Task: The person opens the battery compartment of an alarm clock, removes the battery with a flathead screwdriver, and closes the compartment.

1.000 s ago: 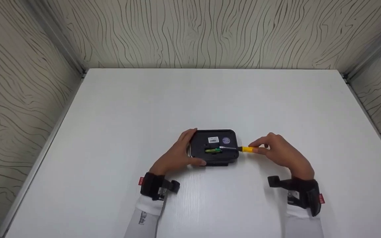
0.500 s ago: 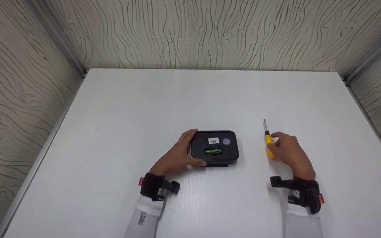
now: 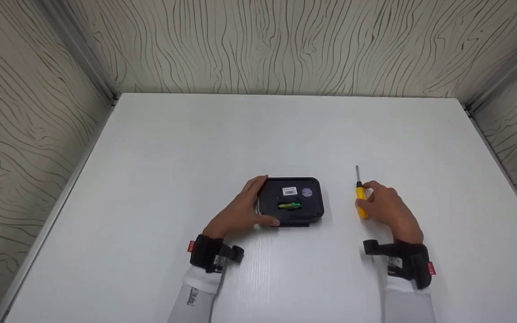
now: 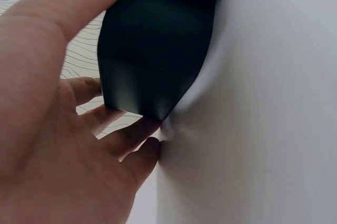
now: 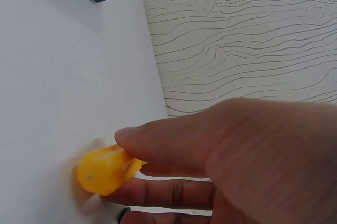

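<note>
Near the middle of the table lies a black box-like device [image 3: 269, 192], its underside up with a barcode label and a round sticker. A green and yellow battery [image 3: 290, 205] sits in its uncovered slot. My left hand [image 3: 236, 211] grips the device's left end, thumb along the near edge and fingers at the far side; the left wrist view shows its dark wedge-shaped side [image 4: 152, 50]. To the right of the device, my right hand [image 3: 388, 207] pinches the yellow handle of a screwdriver [image 3: 361, 207], whose metal tip points away from me. In the right wrist view the handle's butt [image 5: 100, 174] appears close to the tabletop.
The white table [image 3: 186, 134] is bounded by wood-grain patterned panels [image 3: 276, 49] at the back and both sides. A black camera mount is strapped to each wrist [image 3: 207, 253]. Bare tabletop separates the device from the screwdriver.
The screwdriver has left the battery slot, moved right with my right hand and turned to point away. Lately it has shifted slightly toward me. My left hand and the device have stayed put.
</note>
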Demonstrator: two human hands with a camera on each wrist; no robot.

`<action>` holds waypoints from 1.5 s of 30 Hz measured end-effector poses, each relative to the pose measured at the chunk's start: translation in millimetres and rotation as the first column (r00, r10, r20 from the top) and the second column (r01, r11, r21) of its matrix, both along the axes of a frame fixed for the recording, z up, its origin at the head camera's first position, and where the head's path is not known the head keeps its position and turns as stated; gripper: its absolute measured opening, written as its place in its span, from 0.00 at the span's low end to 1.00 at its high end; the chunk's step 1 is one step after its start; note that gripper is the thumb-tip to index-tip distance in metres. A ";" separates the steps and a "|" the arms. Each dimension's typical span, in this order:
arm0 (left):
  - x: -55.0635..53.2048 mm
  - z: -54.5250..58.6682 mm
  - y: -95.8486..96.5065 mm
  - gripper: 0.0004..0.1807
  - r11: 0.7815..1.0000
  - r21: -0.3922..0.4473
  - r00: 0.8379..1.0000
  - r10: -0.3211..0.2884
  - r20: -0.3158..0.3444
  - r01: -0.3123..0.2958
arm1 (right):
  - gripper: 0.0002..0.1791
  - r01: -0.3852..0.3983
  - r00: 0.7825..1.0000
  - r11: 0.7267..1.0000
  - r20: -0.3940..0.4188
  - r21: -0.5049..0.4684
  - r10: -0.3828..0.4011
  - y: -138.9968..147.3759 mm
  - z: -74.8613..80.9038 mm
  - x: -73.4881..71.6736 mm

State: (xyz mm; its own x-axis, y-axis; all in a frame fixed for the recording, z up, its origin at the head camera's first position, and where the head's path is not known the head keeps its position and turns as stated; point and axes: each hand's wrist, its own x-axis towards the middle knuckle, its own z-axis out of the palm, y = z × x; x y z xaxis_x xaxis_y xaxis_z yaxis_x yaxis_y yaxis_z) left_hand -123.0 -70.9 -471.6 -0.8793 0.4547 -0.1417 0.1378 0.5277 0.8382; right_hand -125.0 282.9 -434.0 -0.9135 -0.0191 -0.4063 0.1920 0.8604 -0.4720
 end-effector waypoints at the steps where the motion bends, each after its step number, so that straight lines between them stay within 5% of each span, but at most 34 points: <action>1: 0.2 -0.1 0.2 0.65 1.000 -0.003 1.000 0.000 0.000 0.000 | 0.32 0.004 1.000 1.000 0.006 0.001 -0.004 0.2 0.0 0.4; 5: 3.4 4.5 1.7 0.61 0.999 -0.048 0.999 -0.012 -0.037 0.010 | 0.32 0.015 1.000 1.000 0.010 0.000 -0.015 1.7 1.0 2.3; 8: 8.2 13.6 5.9 0.53 0.994 -0.091 0.989 -0.076 -0.124 0.065 | 0.33 0.022 1.000 1.000 -0.006 -0.004 -0.022 4.5 4.1 3.8; 13: 14.9 24.3 21.9 0.37 0.967 -0.131 0.922 -0.250 -0.296 0.221 | 0.32 0.034 0.998 0.999 -0.051 0.001 -0.034 10.7 8.6 4.9; 17: 18.5 22.9 33.6 0.27 0.944 -0.199 0.882 -0.320 -0.346 0.264 | 0.31 0.021 0.995 1.000 -0.093 0.006 -0.021 15.2 10.3 5.2; 28: 20.9 18.8 39.1 0.23 0.948 -0.215 0.884 -0.301 -0.357 0.236 | 0.31 0.048 0.994 0.999 -0.096 0.017 -0.046 22.9 9.9 5.9; 39: 15.8 21.2 39.2 0.12 0.989 0.073 0.907 -0.090 -0.411 0.131 | 0.29 0.065 0.992 0.998 -0.111 0.010 -0.064 26.7 6.8 7.4; 45: 11.8 26.6 28.4 0.12 0.992 0.090 0.910 -0.047 -0.413 0.092 | 0.26 0.070 0.985 0.998 -0.161 0.010 -0.067 32.9 6.3 8.6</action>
